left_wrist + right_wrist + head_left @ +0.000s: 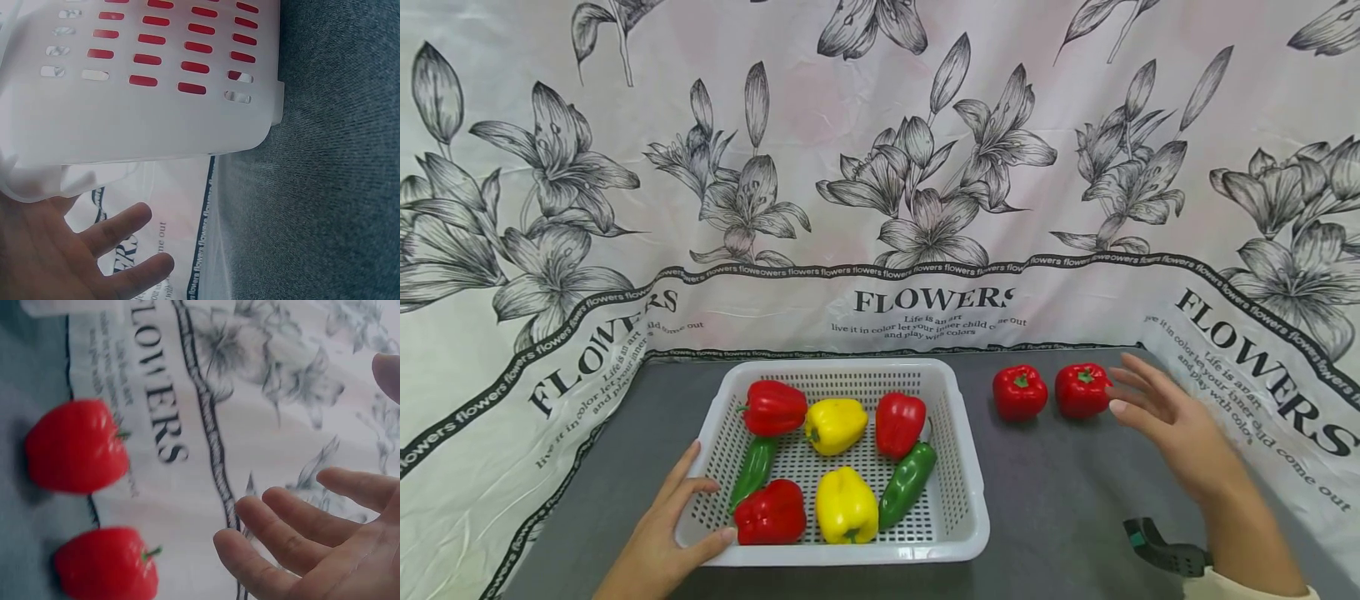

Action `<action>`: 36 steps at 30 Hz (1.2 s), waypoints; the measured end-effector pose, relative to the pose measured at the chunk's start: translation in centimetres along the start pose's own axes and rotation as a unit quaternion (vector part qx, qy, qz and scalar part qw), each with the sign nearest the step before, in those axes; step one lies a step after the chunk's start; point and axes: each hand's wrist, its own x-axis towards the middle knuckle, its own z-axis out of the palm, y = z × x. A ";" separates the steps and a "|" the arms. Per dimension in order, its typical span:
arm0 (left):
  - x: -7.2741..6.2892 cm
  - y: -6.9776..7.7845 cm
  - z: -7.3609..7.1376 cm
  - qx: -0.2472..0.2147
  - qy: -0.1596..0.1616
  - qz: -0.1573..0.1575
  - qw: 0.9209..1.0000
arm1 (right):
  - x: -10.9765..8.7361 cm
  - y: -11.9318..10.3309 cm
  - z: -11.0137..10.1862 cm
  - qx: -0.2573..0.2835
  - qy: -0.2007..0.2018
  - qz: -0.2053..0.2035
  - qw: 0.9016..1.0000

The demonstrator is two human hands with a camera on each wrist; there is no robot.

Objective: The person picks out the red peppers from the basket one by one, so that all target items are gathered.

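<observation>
My left hand (658, 529) rests at the near left corner of a white plastic basket (973, 500), thumb and fingertips at its rim. Two of its fingers (134, 275) stretch out straight and apart below the rim in the left wrist view. Inside the basket lie several red bell peppers (777, 408), two yellow bell peppers (846, 504) and two green peppers (907, 483). My right hand (1172, 421) is held over the table with fingers spread and nothing in it. Nearest to it sits a red bell pepper (1081, 392), with another red bell pepper (1020, 393) just left of that.
A dark grey cloth (1060, 517) covers the table. White fabric printed with flowers and lettering (925, 208) hangs behind the table and down both sides. A dark band (1165, 550) is around the right wrist.
</observation>
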 end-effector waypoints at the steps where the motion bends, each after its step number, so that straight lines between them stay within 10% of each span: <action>1: 0.0 0.0 0.0 0.001 0.000 0.002 1.000 | 0.0 -0.4 0.3 -0.004 -0.002 -0.001 1.000; 36: 0.0 -0.1 0.1 -0.005 0.004 0.004 1.000 | 3.0 -5.2 9.8 0.083 -0.015 -0.032 0.996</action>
